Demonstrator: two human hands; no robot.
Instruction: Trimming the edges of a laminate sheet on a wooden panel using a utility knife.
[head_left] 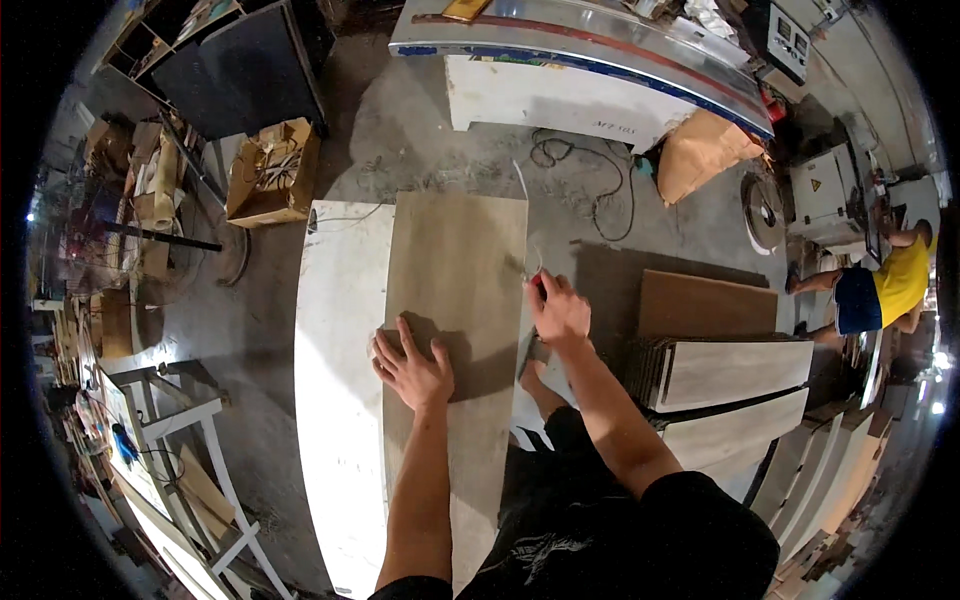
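A long grey-brown wood-grain board (460, 240) lies lengthwise in front of me, over the right part of a white panel or bench top (340, 300). My left hand (415, 370) rests on the board near its left edge, fingers spread. At the board's right edge, my right hand (560, 312) is closed around a small red-and-black hand tool (539, 284); its working end is too small to make out. A thin pale strip (521, 180) sticks up by the board's far right corner, and another wisp shows just beyond the tool.
Stacked boards (735, 375) stand close on my right, with a brown panel (705, 303) behind them. Ahead is a long metal-topped machine (590, 50), with a black cable (625, 205) on the floor. A cardboard box (270, 180) sits at left. A person in yellow (900, 285) is far right.
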